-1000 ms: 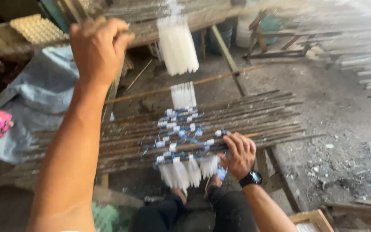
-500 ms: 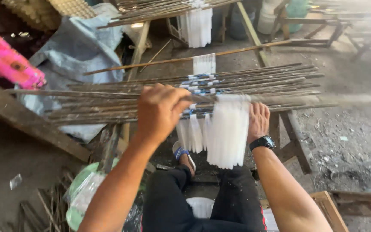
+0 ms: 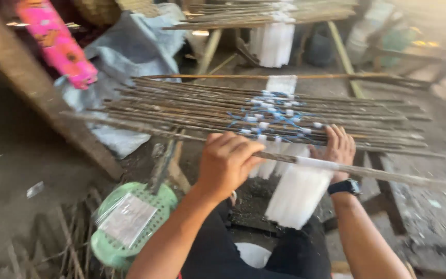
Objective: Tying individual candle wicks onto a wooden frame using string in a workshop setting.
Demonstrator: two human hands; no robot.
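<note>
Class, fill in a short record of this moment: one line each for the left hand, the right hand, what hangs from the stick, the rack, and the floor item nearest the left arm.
Left hand: closed around a long thin wooden stick.
Right hand: fingers spread on the stick, black wristwatch on the wrist.
Hanging: bunch of white candles below the stick.
Rack: many thin sticks laid side by side, blue strings among them.
Floor: green perforated plastic basket.
</note>
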